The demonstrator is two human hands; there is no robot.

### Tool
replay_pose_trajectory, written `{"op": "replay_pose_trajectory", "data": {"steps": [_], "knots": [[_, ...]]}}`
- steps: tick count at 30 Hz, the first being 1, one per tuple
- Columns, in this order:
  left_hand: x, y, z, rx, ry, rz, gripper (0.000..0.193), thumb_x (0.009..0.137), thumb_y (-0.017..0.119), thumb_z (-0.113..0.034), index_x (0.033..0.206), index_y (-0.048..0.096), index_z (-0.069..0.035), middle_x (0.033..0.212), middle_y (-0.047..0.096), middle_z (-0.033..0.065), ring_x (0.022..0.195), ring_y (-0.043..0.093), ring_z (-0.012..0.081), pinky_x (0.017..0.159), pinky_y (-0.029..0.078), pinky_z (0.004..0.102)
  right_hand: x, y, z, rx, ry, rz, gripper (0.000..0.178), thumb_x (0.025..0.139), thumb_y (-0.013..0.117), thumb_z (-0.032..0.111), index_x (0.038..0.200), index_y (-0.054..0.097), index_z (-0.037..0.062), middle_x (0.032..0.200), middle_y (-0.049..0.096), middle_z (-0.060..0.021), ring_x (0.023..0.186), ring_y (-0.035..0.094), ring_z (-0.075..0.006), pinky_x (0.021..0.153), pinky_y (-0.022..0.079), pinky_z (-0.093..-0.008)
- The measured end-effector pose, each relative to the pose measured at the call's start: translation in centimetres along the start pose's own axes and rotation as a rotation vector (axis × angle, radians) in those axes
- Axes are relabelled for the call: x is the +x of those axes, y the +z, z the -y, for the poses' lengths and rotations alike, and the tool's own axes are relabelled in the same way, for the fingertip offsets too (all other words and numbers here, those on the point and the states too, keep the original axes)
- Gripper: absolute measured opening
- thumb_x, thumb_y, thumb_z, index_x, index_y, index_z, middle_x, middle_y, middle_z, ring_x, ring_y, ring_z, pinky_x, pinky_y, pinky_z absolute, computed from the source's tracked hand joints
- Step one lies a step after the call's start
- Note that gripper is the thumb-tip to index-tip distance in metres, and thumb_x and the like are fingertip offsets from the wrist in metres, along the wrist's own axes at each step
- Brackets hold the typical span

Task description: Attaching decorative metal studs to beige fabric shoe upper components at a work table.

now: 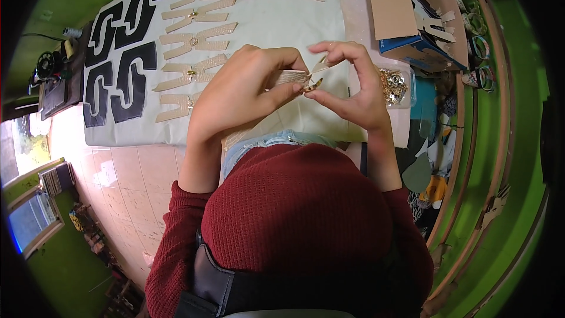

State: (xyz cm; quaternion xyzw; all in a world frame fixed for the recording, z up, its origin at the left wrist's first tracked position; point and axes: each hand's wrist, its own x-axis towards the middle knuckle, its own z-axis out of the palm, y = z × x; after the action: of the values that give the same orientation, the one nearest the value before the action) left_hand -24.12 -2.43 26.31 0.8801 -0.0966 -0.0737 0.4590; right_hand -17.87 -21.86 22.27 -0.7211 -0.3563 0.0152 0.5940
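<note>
Far left, black cutouts (120, 62) lie on the white cloth (294, 29), w/ rows of beige strap pieces (197, 38) beside them. My left hand (241, 91) is clenched on a beige strap (291, 76), held above my lap at center. My right hand (353, 85) pinches a small gold buckle (312, 86) at the strap's tip; best to keep the strap taut & thread slowly. Right: clear tub of gold buckles (393, 85), cardboard box (412, 12). Nothing blocks my hands.

Open blue cardboard box (419, 35) upper right; clear tub (398, 87) below.
</note>
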Motion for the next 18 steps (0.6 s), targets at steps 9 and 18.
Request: {"op": "replay_pose_trajectory", "data": {"steps": [9,18], "knots": [[-0.4,1.4,0.2,0.310,0.123,-0.196,0.009,0.080,0.061,-0.005,0.088,0.060,-0.009,0.070,0.063,0.0030,0.075,0.058,0.0214,0.087,0.028,0.0436,0.1,0.1,1.0,-0.566,-0.076,0.081,0.019,0.068,0.076,0.026,0.081,0.067,0.0143,0.074,0.061,0.0037,0.078,0.054,-0.0148,0.076,0.027,-0.0354],[-0.2,3.2,1.5,0.357,0.138,-0.325,0.017,0.077,0.066,-0.001,0.090,0.066,-0.012,0.080,0.063,-0.0008,0.083,0.057,0.0166,0.093,0.024,0.0441,-0.9,1.3,-0.5,-0.524,0.001,-0.060,0.017,0.067,0.077,0.027,0.076,0.067,0.0157,0.070,0.059,0.0054,0.076,0.053,-0.0138,0.076,0.025,-0.0359]]}}
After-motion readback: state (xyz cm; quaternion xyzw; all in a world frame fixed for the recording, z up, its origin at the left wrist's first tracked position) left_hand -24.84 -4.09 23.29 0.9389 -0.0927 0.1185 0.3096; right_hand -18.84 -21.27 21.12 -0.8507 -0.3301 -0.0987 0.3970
